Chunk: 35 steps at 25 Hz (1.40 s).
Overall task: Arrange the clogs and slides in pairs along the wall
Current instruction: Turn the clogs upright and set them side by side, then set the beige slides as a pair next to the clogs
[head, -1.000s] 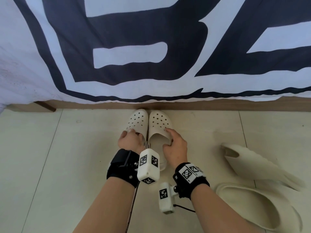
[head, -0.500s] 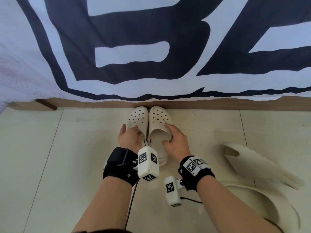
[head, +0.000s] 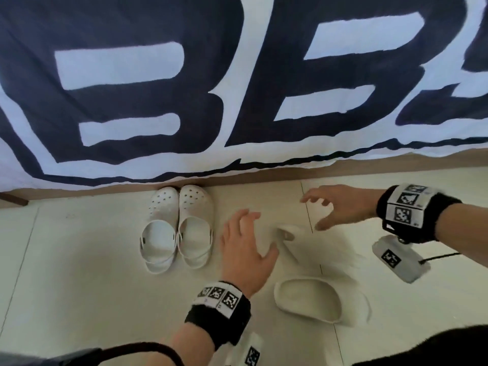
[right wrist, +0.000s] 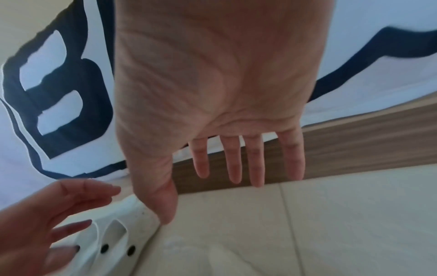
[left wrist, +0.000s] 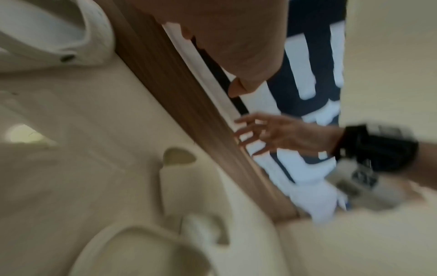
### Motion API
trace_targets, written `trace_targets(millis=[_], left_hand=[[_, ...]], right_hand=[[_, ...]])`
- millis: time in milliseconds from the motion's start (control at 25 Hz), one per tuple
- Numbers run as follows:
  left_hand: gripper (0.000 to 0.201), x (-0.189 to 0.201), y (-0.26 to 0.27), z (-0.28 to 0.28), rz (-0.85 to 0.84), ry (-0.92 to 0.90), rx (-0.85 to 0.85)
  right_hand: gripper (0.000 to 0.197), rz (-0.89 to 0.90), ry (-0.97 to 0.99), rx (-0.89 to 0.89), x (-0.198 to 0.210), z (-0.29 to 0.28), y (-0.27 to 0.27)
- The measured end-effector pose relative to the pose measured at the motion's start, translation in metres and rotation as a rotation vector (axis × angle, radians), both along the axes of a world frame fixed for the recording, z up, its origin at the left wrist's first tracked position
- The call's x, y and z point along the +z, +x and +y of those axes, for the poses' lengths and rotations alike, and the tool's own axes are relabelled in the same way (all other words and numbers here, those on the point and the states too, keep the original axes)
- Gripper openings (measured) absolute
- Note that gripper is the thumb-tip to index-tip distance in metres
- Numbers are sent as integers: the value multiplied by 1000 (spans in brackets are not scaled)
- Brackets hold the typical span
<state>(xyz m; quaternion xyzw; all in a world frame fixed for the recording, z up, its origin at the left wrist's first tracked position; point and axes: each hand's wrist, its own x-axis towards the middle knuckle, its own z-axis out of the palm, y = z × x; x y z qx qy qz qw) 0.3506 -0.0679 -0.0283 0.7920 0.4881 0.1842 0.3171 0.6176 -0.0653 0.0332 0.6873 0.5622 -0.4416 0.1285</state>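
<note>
We see pair of white holey plastic clogs (head: pixel 175 228) done, toes at brown wall board (head: pixel 264 175). Two cream foam slides (head: pixel 317 299) loose on floor tiles, right of clogs. Our left hand (head: pixel 245 249), right hand (head: pixel 340 207) spread, holding nothing, above slides. Slides left.

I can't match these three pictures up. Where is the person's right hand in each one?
Head view: the bare right hand is at upper right, fingers spread above the floor.
Left wrist view: the right hand is at centre right, in front of the banner.
Right wrist view: the right hand fills the top centre, palm to the camera.
Shared landmark: the brown wooden skirting board along the wall.
</note>
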Motion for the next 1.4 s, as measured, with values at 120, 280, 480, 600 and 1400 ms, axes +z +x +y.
trace_targets(millis=[120,280,480,600,1400], left_hand=[[68,-20,18,-44,146,83,-472],[94,-58,32,-78,388,112,-929],[110,-80,52,-91,465,142,-1020],[113,-93,70,-98,474,157,-1037],[123,-128,81,-118,650,-8,-999]], right_hand=[[99,-50,54,7,-15,-47,34],[108,22,278,-197,-61,-106,35],[95,-97,549,-205,-107,-152,-4],[74,-316,830,-84,-130,-160,-9],[121,-471,611,147,-167,-136,-26]])
